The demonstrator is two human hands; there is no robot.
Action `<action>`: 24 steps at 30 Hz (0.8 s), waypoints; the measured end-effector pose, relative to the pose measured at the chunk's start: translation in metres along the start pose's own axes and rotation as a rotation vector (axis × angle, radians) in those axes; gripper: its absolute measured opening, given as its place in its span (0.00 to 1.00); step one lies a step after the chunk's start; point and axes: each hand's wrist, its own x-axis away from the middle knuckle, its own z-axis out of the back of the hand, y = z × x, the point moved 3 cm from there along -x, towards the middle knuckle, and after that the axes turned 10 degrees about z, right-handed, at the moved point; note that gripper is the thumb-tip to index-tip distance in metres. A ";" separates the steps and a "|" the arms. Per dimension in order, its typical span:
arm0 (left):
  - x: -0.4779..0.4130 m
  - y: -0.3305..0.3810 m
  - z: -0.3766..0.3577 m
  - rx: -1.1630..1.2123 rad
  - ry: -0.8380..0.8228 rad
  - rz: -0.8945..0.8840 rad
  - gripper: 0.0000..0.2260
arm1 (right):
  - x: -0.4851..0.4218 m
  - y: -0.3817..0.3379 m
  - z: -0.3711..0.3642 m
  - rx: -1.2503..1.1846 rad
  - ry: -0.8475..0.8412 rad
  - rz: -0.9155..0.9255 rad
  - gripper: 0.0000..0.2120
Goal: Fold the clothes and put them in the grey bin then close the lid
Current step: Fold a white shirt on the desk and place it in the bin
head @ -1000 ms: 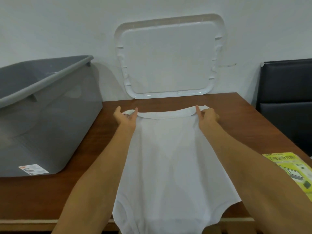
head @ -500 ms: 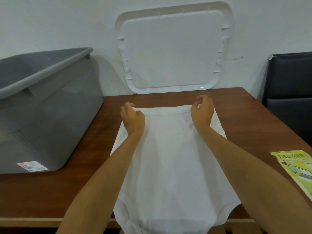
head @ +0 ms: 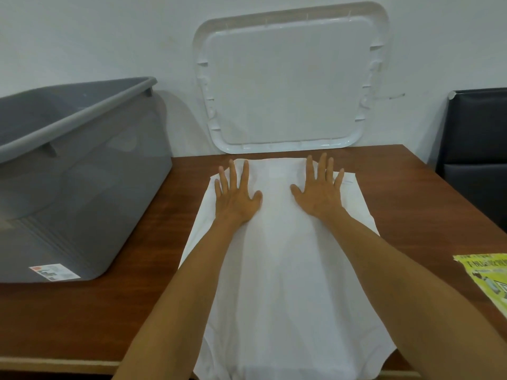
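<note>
One white garment [head: 285,270] on counter [head: 82,319]; left hand [head: 236,198] and right hand [head: 319,193] spread flat, pressing its far edge.

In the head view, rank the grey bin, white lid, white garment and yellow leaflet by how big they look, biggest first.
1. The grey bin and the white garment: alike, unranked; bin cropped, garment nearer.
2. The white lid.
3. The yellow leaflet, cropped.

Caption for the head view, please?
Left hand and right hand press white garment flat on table beside lidless grey bin.
</note>
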 end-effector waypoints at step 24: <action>-0.065 -0.069 0.024 -0.043 -0.251 0.403 0.31 | -0.039 0.065 0.011 0.090 -0.082 -0.206 0.35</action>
